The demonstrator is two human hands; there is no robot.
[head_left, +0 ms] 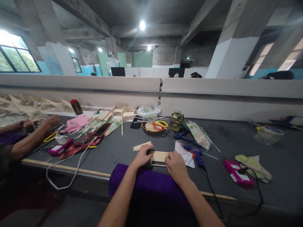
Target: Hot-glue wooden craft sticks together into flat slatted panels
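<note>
Head view shows the left hand and right hand each clasping one end of a wooden stick panel lying flat on the tabletop just beyond the purple cloth, apparently to keep its sticks aligned.

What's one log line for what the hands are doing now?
left hand: holds stick panel left end | right hand: holds its right end | near: purple cloth, glue gun, loose sticks

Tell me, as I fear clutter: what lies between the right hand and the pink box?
Head view: white paper, a blue glue gun and its black cord lie between the right hand and the pink box.
</note>
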